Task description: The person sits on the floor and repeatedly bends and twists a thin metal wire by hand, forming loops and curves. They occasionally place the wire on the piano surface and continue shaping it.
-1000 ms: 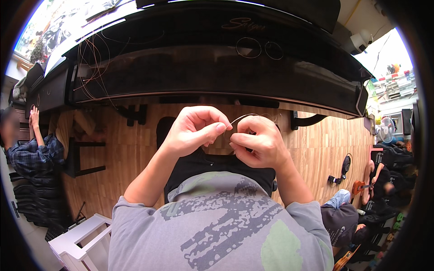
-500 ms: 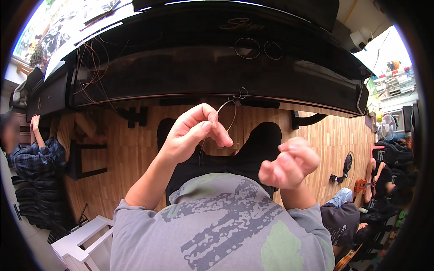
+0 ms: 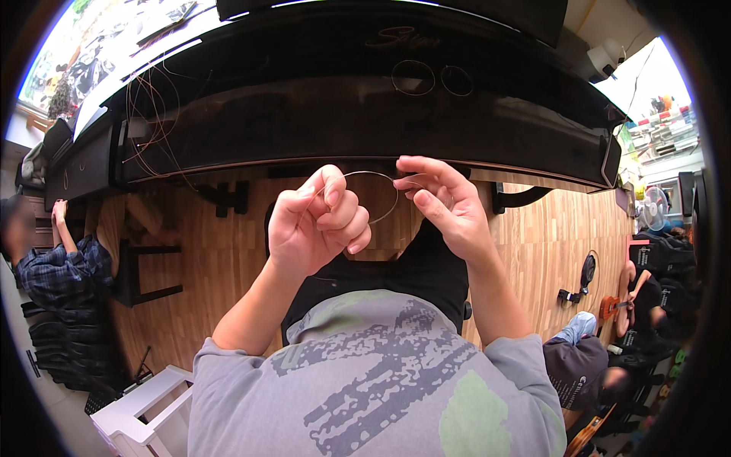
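- Left hand (image 3: 320, 221): fingers curled, thumb and index finger pinched on a thin wire (image 3: 371, 174)
- Wire bowed into a loop between both hands, above the wooden floor (image 3: 384, 228)
- Right hand (image 3: 448, 204): fingers extended, thumb lower; wire reaches the fingertips, cannot tell whether gripped
- Two wire rings (image 3: 415, 95) side by side on long black cabinet (image 3: 304, 122); loose coppery wires (image 3: 179, 107) toward its left end

music room or shop, likely: black piano (image 3: 304, 126), small orange guitar (image 3: 608, 307)
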Available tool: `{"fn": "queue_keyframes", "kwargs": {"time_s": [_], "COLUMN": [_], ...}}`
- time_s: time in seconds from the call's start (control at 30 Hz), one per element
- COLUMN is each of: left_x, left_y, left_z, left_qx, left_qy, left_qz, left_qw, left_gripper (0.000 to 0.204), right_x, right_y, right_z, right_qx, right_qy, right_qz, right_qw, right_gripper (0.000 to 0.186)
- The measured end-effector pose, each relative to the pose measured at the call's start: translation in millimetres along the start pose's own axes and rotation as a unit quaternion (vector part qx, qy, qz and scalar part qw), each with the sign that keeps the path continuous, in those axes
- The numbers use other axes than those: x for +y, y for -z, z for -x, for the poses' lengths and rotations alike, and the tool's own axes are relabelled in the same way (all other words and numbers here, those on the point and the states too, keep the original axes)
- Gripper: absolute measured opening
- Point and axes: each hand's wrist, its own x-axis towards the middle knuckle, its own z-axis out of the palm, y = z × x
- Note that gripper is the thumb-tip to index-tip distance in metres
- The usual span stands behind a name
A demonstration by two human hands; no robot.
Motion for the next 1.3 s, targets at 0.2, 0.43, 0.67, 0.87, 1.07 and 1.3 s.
{"fn": "queue_keyframes", "kwargs": {"time_s": [0.2,0.43,0.67,0.87,1.07,1.3], "left_x": [2,-3,-12,-19,-26,-30], "left_y": [1,-3,-16,-19,-17,-17], "left_z": [-1,-2,-7,-7,-7,-5], "left_qx": [0.014,0.072,0.201,0.228,0.233,0.216], "left_qy": [0.006,0.020,0.025,0.016,-0.011,-0.020], "left_qz": [0.004,0.028,-0.065,-0.077,-0.140,-0.218], "left_qw": [1.000,0.997,0.977,0.971,0.962,0.952], "left_gripper": [0.029,0.022,0.018,0.017,0.016,0.015], "right_x": [-17,-12,-8,-3,2,7], "right_y": [-5,-7,-16,-18,-23,-20], "right_z": [6,5,2,3,6,2], "right_qx": [0.012,0.006,-0.014,-0.010,-0.012,0.008], "right_qy": [-0.017,0.044,0.068,0.091,0.057,0.127], "right_qz": [-0.029,0.030,0.077,0.075,-0.133,0.133], "right_qw": [0.999,0.999,0.995,0.993,0.989,0.983], "right_gripper": [0.013,0.015,0.017,0.018,0.033,0.031]}}
